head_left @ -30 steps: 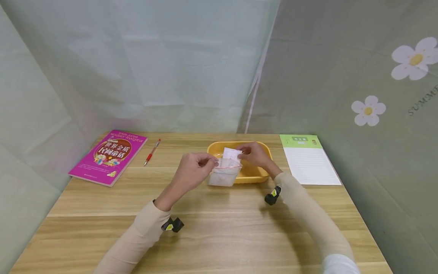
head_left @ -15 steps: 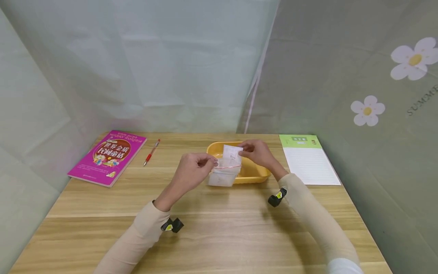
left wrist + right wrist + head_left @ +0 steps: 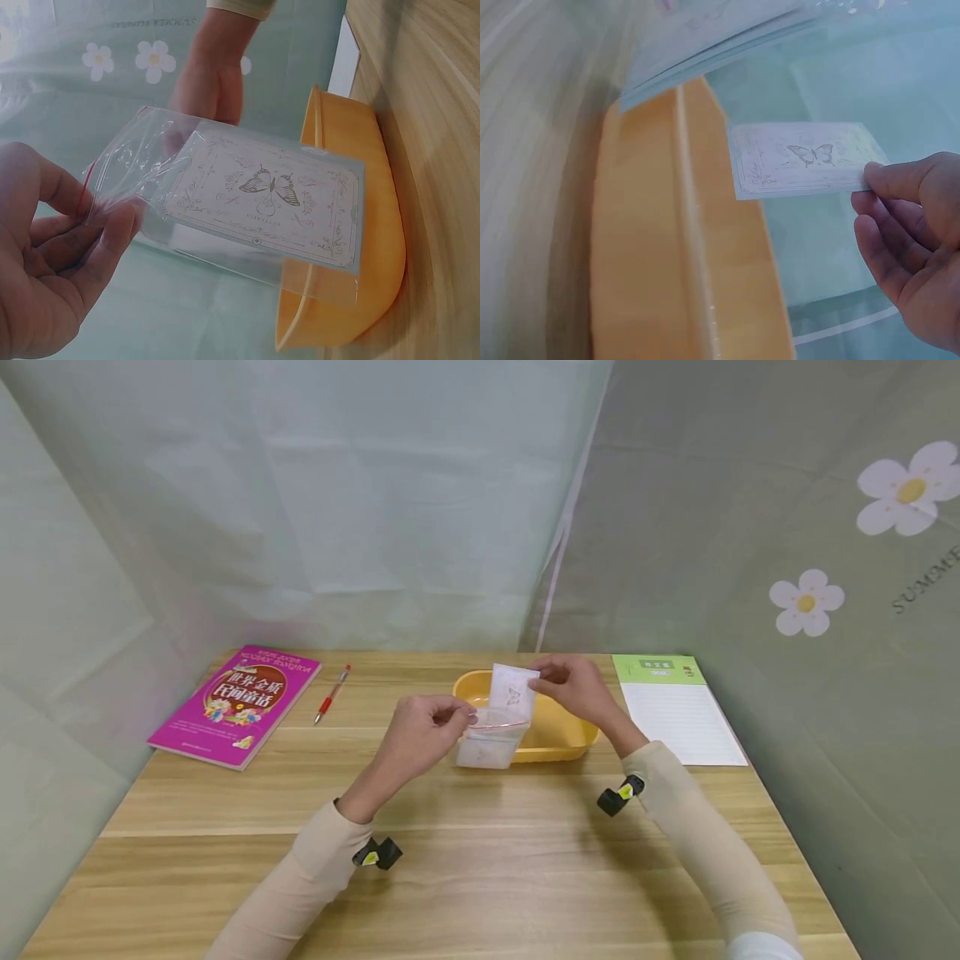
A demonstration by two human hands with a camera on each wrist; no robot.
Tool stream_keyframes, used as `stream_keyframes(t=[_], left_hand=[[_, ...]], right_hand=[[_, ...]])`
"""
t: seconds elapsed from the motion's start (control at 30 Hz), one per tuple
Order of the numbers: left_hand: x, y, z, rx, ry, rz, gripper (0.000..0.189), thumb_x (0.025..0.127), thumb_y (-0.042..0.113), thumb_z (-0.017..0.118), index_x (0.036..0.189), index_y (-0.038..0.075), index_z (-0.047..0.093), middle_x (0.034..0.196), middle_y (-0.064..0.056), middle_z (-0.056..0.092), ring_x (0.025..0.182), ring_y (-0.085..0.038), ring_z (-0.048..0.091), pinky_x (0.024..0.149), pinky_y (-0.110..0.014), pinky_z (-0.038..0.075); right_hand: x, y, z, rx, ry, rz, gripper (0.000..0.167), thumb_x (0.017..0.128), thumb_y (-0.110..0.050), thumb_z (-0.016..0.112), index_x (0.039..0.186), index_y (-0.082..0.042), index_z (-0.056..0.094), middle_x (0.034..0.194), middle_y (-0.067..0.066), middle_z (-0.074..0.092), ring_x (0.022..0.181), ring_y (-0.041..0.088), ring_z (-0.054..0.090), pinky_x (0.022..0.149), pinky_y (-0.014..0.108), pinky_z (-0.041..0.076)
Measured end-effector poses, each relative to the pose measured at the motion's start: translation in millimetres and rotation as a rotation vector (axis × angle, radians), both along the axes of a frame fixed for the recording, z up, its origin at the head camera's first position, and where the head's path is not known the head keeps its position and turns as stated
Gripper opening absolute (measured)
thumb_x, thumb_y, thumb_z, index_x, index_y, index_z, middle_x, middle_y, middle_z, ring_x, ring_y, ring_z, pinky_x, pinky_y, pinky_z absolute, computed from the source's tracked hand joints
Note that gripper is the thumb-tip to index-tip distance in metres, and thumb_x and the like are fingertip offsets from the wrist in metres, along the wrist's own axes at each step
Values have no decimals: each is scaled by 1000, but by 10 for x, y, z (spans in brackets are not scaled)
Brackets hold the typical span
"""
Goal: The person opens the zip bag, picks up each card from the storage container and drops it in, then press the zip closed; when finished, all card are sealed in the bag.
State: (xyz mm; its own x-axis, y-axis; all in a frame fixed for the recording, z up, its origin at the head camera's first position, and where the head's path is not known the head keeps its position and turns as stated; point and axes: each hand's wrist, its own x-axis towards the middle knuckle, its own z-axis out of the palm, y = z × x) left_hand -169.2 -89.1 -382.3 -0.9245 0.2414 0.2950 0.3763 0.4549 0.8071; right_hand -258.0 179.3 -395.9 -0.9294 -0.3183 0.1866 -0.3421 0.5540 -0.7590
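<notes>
Pale butterfly card (image 3: pixel 513 687) held up over the yellow tray (image 3: pixel 558 732). Right hand (image 3: pixel 576 690) pinches it by one end, thumb on the face, the rest of the card left free. In the right wrist view the card stands apart from the zip bag (image 3: pixel 489 748). The bag hangs beside the tray's near rim as the head view has it, a matching printed card (image 3: pixel 266 206) visible through the plastic. Left hand (image 3: pixel 418 732) grips the bag at its red-lined mouth, between thumb and fingers.

On handling, my judgement: keep the pinch at the card's end, face flat and square to the bag mouth, so the corners don't snag on the zip strip. The left hand does best spreading the mouth and leaving the bag unsqueezed; thin card probably creases easily.

Writing. The card carries tiny print near the butterfly, too fine for me. Magenta book (image 3: pixel 236 707), to the left: 世界金质民间童话, romanised line above it blurred. Red pen (image 3: pixel 332 693) beside it, no mark legible. Ruled pad (image 3: pixel 681 722), to the right, has green header characters too small to be sure of. Flowered wall cloth (image 3: pixel 840 518) reads "SUMME", cut off at the edge.
</notes>
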Motion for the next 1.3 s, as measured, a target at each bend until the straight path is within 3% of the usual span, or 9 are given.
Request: stream_keyframes(t=[0.8,1.3], left_hand=[[-2,11,-15,12,19,-15,18,97,13,65,97,4,80,86,0,77,72,-10,70,63,-27,56],[6,11,-6,18,33,-23,17,97,12,65,96,5,81,86,-1,78,72,-9,70,63,-26,56]], right_hand=[[293,27,544,-59,153,-5,21,92,-13,76,112,-7,78,93,8,75,75,21,67,64,26,53],[493,11,761,-159,295,12,19,90,-8,78,109,-4,78,90,10,75,75,18,69,70,20,55]])
